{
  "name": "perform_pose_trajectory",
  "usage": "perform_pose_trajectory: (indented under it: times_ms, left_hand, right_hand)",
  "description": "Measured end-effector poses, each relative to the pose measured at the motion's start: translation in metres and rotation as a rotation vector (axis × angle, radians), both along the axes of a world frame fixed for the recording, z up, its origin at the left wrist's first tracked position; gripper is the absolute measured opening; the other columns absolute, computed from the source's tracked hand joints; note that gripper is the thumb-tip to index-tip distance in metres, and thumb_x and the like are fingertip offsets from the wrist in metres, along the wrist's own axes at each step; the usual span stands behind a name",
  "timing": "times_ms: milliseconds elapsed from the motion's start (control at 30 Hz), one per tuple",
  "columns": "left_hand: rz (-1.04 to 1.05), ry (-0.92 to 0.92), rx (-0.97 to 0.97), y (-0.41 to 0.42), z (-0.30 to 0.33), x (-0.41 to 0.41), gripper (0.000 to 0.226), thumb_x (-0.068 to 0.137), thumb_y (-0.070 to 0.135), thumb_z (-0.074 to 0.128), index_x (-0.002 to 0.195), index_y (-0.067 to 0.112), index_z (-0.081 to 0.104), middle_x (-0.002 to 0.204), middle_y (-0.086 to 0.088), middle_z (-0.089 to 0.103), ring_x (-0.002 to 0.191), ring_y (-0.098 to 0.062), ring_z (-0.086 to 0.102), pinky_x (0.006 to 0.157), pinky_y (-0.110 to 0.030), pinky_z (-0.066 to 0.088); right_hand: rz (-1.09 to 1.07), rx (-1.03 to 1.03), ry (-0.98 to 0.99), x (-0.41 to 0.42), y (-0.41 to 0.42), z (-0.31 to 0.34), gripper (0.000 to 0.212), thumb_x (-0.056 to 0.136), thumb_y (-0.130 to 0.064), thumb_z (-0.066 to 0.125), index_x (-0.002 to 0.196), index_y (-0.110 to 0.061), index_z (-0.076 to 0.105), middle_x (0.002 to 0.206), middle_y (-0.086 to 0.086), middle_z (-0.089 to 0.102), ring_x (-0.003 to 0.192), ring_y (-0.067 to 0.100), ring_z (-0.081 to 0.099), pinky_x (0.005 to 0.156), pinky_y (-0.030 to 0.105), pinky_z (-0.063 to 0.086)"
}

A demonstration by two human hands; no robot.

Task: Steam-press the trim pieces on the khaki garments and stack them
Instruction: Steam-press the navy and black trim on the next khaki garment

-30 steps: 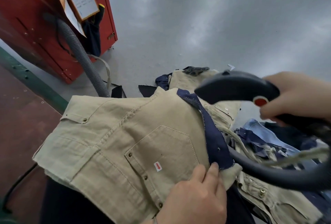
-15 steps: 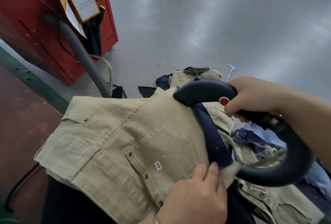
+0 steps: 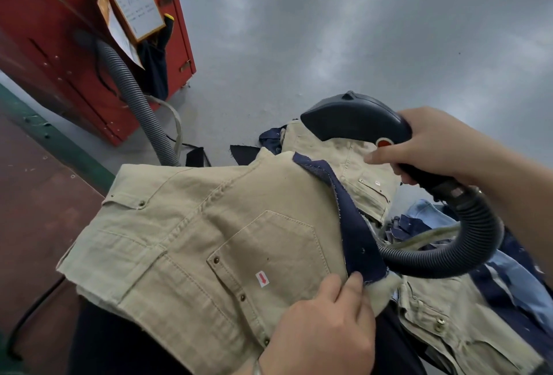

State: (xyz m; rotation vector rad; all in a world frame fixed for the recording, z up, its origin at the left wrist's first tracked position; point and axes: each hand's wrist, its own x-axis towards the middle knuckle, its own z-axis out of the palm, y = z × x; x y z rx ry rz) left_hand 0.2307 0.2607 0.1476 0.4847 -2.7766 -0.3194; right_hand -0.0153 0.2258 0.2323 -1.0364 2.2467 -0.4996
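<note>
A khaki garment with a riveted back pocket and a red-arrow sticker lies spread over a padded form in front of me. A navy trim strip runs along its right edge. My left hand pinches the strip's near end against the khaki cloth. My right hand grips the handle of a dark steam iron, which hovers just beyond the strip's far end, over another khaki piece. Its black ribbed hose loops down to the right.
More khaki garments and blue and navy pieces are heaped at the right. A red cabinet with a clipboard and a grey corrugated hose stands at the left on the grey floor. A red-brown surface with a green edge lies left.
The iron swept left onto the far end of the navy strip, then lifted up and away beyond it. My left hand stayed on the strip's near end.
</note>
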Motion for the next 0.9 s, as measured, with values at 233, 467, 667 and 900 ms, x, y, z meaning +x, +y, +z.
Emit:
perform_pose_trajectory:
  times_ms: [233, 467, 667, 900]
  left_hand:
    - [-0.034, 0.015, 0.023, -0.003, 0.008, 0.004, 0.036, 0.078, 0.012, 0.044, 0.082, 0.019, 0.078, 0.094, 0.006, 0.074, 0.06, -0.012, 0.064, 0.032, -0.02, 0.04]
    - [-0.188, -0.163, 0.285, -0.016, 0.026, 0.017, 0.04, 0.078, 0.038, 0.046, 0.105, 0.026, 0.073, 0.114, 0.012, 0.067, 0.089, -0.007, 0.065, 0.055, -0.019, 0.053]
    - [0.036, 0.063, 0.294, -0.101, 0.042, 0.041, 0.03, 0.088, 0.038, 0.051, 0.104, 0.021, 0.071, 0.101, 0.009, 0.067, 0.099, -0.012, 0.058, 0.09, -0.021, 0.04]
    - [0.663, -0.533, 0.328, -0.217, 0.02, 0.069, 0.1, 0.06, 0.084, 0.048, 0.142, 0.027, 0.038, 0.142, -0.006, 0.045, 0.13, -0.03, 0.039, 0.109, -0.045, 0.033]
  right_hand:
    - [-0.013, -0.027, 0.061, 0.011, 0.033, 0.015, 0.033, 0.069, -0.014, 0.087, 0.083, -0.01, 0.057, 0.05, 0.007, 0.065, 0.038, 0.018, 0.061, 0.037, 0.025, 0.05]
    - [-0.138, -0.147, 0.094, 0.036, 0.073, 0.017, 0.038, 0.055, -0.024, 0.092, 0.071, -0.023, 0.057, 0.05, -0.004, 0.064, 0.042, 0.016, 0.062, 0.05, 0.034, 0.051]
    - [-0.255, -0.255, 0.13, 0.057, 0.107, 0.008, 0.031, 0.064, -0.021, 0.087, 0.073, -0.027, 0.058, 0.057, -0.017, 0.066, 0.044, 0.003, 0.058, 0.046, 0.023, 0.044]
    - [-0.238, -0.233, 0.004, 0.091, 0.113, -0.007, 0.028, 0.065, -0.021, 0.084, 0.071, -0.025, 0.057, 0.062, -0.008, 0.067, 0.055, 0.005, 0.06, 0.058, 0.025, 0.048]
